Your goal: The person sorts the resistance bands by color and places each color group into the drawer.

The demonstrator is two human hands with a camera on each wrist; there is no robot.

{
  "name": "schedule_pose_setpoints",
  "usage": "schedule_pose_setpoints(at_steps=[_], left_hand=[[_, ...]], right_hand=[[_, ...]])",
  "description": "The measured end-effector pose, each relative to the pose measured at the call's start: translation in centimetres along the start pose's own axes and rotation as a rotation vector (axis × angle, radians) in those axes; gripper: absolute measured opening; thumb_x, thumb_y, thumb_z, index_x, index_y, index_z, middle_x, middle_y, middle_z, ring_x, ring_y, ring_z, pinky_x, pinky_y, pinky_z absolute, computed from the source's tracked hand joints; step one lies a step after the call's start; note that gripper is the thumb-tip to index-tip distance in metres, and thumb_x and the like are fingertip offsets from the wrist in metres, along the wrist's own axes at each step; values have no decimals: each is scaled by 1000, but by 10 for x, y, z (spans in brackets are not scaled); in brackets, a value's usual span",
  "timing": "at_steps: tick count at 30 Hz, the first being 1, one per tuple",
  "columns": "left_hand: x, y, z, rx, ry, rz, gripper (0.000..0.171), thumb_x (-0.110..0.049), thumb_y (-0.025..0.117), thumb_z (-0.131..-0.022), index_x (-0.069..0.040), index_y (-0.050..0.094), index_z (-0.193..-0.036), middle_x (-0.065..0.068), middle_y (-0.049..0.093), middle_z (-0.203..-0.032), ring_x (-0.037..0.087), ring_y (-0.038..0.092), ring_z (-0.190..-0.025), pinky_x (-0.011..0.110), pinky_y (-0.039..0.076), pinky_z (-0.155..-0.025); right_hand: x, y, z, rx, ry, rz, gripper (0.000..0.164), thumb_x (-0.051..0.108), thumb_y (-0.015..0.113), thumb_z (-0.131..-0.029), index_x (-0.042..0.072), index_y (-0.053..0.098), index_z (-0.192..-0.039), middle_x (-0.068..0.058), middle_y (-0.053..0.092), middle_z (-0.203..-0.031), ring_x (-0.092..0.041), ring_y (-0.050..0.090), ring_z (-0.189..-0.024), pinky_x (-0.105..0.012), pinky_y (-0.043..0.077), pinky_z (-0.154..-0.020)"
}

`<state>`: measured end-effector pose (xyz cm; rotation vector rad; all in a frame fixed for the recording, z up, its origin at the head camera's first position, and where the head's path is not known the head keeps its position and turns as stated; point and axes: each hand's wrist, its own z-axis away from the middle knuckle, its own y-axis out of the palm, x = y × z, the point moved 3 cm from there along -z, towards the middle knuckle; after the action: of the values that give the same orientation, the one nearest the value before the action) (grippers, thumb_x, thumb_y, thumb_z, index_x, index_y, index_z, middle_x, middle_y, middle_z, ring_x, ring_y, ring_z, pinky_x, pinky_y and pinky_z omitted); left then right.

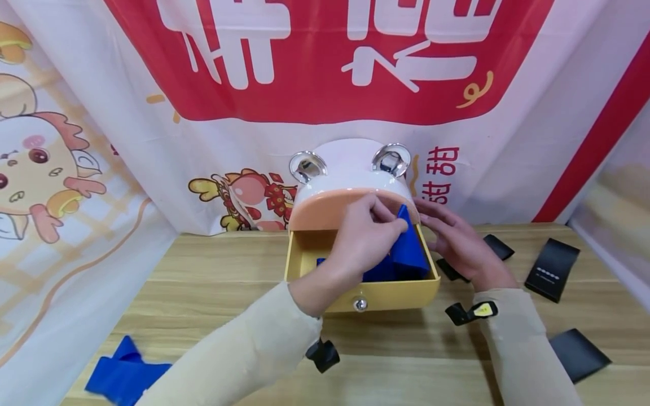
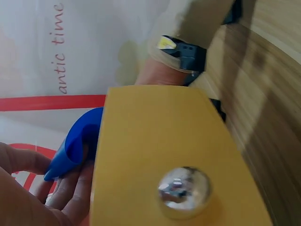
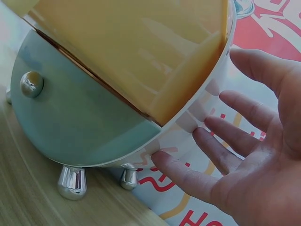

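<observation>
A small rounded box (image 1: 350, 163), white with silver ears, stands against the backdrop with its yellow upper drawer (image 1: 350, 299) pulled out. My left hand (image 1: 363, 237) is over the drawer, pinching the upper tip of a folded blue sheet (image 1: 408, 251) between thumb and fingers. In the left wrist view this blue sheet (image 2: 70, 153) curls open, partly hidden by the drawer front (image 2: 146, 127). More blue material lies low in the drawer. My right hand (image 1: 462, 242) is at the box's right side. Seen from the right wrist, its spread fingertips (image 3: 160, 157) meet the box's white wall.
Black flat pieces (image 1: 550, 270) lie on the wooden table at the right, another (image 1: 579, 352) nearer me. A blue piece (image 1: 124, 372) lies at the front left. A printed cloth (image 1: 325, 101) hangs behind the box. Below the drawer is a greenish lower drawer front (image 3: 80, 113).
</observation>
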<state>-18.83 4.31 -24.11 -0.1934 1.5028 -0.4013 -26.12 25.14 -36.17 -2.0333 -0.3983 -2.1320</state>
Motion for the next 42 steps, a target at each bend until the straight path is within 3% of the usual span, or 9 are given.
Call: schedule_pose_setpoints(at_steps=[4,11,19,25,28,32,36,42], left_hand=[[2,4,3,16,47,-67,12,-19,75,-102,-15,64,-97,1,70,-110,16,66,-102,41,63,-97],[5,2,3,29,5,-66,11,-20,75,-102,-16,65,-98,1,70,-111,17,66,-103,41,62,-99],[24,-17,4,14,16,-29,9,-14,74,-101,-11,66,-99,7,68,-99,20,65,-83,28,58,-75],[45,-36,4,25,-55,24,11,-11,75,-100,-7,65,-101,9,68,-100,21,66,-82,28,63,-74],[54,-47,4,63,-61,-46,12,-13,76,-100,-8,65,-101,9,68,-100,22,67,-84,30,63,-77],[61,-58,2,102,6,-209,12,-12,78,-99,-9,66,-95,9,68,-97,23,66,-86,30,58,-78],[63,-65,1,89,60,-318,15,-9,80,-96,-9,66,-92,8,67,-94,24,63,-92,31,54,-79],[59,-70,5,29,170,-409,17,-6,85,-90,-7,68,-92,8,70,-92,23,66,-85,31,59,-77]], right_hand=[[0,-1,-1,-5,-4,2,62,39,55,-113,23,33,-169,-6,31,-174,-20,44,-146,-31,62,-98],[-1,0,1,-2,0,-3,62,39,54,-113,22,33,-169,-7,30,-175,-24,43,-148,-31,62,-98],[-1,0,1,-6,-15,-7,59,38,54,-114,23,37,-168,-6,35,-172,-23,43,-149,-31,62,-98],[-2,1,1,-12,-11,-33,60,37,56,-113,24,38,-168,-4,35,-172,-28,36,-155,-31,62,-98],[-2,1,1,-11,-9,-40,60,37,56,-113,23,36,-168,-4,34,-173,-26,35,-156,-31,62,-98],[0,0,2,-18,1,-35,61,38,56,-113,26,35,-169,-4,31,-175,-27,33,-158,-29,62,-98],[1,0,2,-21,7,-29,62,39,57,-112,27,35,-169,-5,28,-177,-30,31,-160,-28,62,-98],[0,1,2,-15,13,-29,62,39,56,-112,26,34,-169,-5,27,-177,-29,32,-160,-30,63,-98]])
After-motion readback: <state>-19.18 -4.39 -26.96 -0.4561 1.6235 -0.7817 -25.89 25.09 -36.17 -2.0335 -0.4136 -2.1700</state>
